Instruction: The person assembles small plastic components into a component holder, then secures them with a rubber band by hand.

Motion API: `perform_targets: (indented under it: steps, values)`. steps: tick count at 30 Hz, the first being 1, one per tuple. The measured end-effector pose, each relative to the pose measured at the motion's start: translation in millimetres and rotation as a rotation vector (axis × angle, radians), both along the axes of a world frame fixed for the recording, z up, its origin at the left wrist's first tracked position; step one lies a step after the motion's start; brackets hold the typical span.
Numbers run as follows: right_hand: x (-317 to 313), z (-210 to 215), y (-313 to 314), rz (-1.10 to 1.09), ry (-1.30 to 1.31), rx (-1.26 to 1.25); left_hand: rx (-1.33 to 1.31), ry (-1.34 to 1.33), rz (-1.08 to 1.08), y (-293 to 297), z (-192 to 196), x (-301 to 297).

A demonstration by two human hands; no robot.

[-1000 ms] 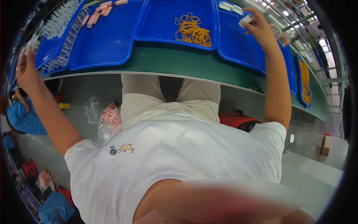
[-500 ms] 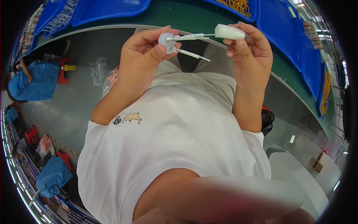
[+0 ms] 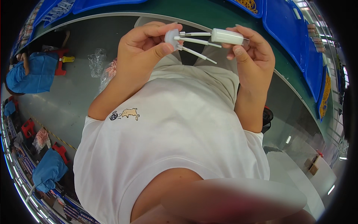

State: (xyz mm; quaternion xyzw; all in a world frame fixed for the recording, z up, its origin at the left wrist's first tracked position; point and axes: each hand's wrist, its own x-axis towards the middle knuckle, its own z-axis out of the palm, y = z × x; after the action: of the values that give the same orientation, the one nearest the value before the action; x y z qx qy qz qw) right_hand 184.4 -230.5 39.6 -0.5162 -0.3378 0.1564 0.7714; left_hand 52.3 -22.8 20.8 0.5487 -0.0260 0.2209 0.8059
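Observation:
My left hand (image 3: pixel 147 44) pinches a small pale round cap (image 3: pixel 171 39) between thumb and fingers. Several thin white rods (image 3: pixel 195 41) fan out from the cap toward the right, each ending in a narrower tip. In my right hand (image 3: pixel 253 48) is a white cylinder (image 3: pixel 226 37) with a clear end, lying sideways and pointing left. The uppermost rod meets the cylinder's left end; whether its tip is inside I cannot tell. Both hands are raised in front of my lap, near the table edge.
A green table (image 3: pixel 186 11) curves around the front and right. Blue trays (image 3: pixel 285 33) stand on it, some with yellow bands (image 3: pixel 249 5). A tray at far left holds clear pieces (image 3: pixel 57 11). Clear plastic bags (image 3: pixel 97 63) lie on the floor; a person in blue (image 3: pixel 33 72) sits at left.
The cap has turned and moved slightly right, so the rods spread more plainly. The uppermost rod now reaches the cylinder's end, and the gap between cap and cylinder has narrowed.

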Motion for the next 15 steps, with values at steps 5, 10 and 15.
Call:
perform_targets:
  steps: [5,10,15]
  values:
    - [-5,2,-3,-0.103,-0.072,-0.199,0.289,-0.112,0.070,1,4,-5]
    - [3,-13,-11,0.168,0.155,-0.097,0.436,-0.137,0.118,1,5,-11]
    - [2,-5,-10,0.004,-0.096,-0.209,0.611,-0.149,0.135,2,12,-9]
